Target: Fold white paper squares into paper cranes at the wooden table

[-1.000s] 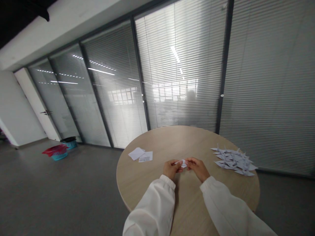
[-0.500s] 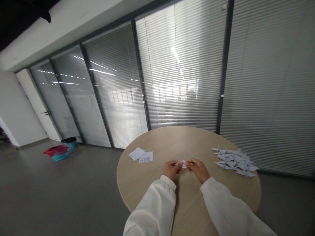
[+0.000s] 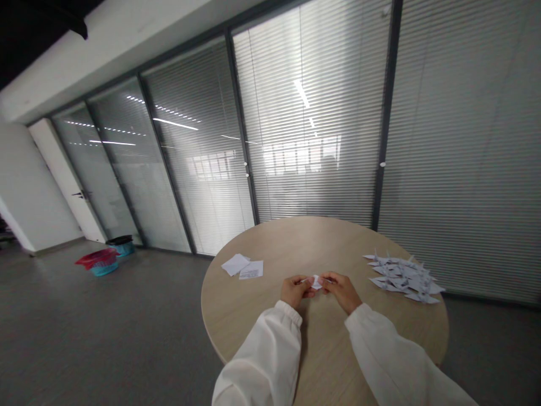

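Between my two hands is a small piece of folded white paper (image 3: 316, 282), held just above the table. My left hand (image 3: 295, 290) pinches its left side between thumb and fingers. On its right side, my right hand (image 3: 341, 290) grips it the same way. Most of the paper is covered by the fingers, so its full shape is hidden. To the right lies a pile of folded white paper cranes (image 3: 403, 277). Over on the left are flat sheets of white paper (image 3: 235, 264), one of them with printed text (image 3: 251, 270).
The round wooden table (image 3: 313, 239) stands close to a glass partition with blinds (image 3: 313, 186). On the floor at the left are a bin with a red liner (image 3: 98, 261) and a blue bin with a black liner (image 3: 122, 246), near a white door (image 3: 63, 177).
Both hands stay in the same place with the folded paper. The fingertips and the paper between them have shifted only very slightly.
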A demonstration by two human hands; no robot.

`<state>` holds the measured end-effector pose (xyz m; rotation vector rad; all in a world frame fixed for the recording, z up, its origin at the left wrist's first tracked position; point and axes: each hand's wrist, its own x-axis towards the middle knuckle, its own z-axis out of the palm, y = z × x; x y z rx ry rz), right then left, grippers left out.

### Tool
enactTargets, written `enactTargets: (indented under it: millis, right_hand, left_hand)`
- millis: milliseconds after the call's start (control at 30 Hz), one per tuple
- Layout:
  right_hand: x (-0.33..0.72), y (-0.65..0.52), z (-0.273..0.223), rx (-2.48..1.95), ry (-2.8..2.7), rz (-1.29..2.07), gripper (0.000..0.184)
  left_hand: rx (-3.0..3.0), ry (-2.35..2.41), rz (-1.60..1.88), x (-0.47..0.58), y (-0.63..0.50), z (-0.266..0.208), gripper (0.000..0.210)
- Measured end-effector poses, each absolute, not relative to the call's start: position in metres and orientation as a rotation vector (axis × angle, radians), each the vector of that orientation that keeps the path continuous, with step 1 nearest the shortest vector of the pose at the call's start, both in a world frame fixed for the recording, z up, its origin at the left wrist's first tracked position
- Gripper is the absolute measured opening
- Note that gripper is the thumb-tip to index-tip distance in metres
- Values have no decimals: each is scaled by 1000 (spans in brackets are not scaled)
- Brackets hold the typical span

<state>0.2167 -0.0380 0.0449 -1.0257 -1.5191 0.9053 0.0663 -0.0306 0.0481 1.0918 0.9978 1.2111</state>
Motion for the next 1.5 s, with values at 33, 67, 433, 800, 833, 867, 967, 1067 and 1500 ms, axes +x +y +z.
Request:
enactTargets:
  millis: [33, 67, 433, 800, 833, 867, 967, 1067, 1500]
  right_hand:
    - [217, -39, 46, -1029, -1518, 907, 31]
    - [216, -39, 46, -1031, -1518, 907, 31]
    - [213, -41, 49, -1013, -1537, 909, 31]
    - [211, -40, 45, -1033, -1569, 784, 28]
    - [211, -41, 46, -1035, -1572, 747, 27]
    - [210, -42, 47, -1031, -1575, 719, 28]
    - [209, -47, 51, -1006, -1590, 661, 30]
    - [210, -48, 53, -982, -1623, 563, 26]
    - [211, -45, 50, -989, -1621, 437, 27]
  left_hand:
    - [1091, 996, 1213, 66, -31, 48, 42]
    - [1091, 993, 1214, 66, -31, 48, 42]
    - [1148, 1004, 1207, 68, -34, 52, 42]
    - [1209, 1014, 1245, 68, -34, 50, 36]
    - [1206, 1014, 1250, 67, -34, 51, 36]
    - [1202, 1011, 1252, 67, -34, 51, 37]
    - [1191, 986, 1249, 67, -33, 51, 39]
    - [1176, 960, 1244, 67, -32, 50, 41]
    - [1216, 912, 1324, 68, -34, 52, 39]
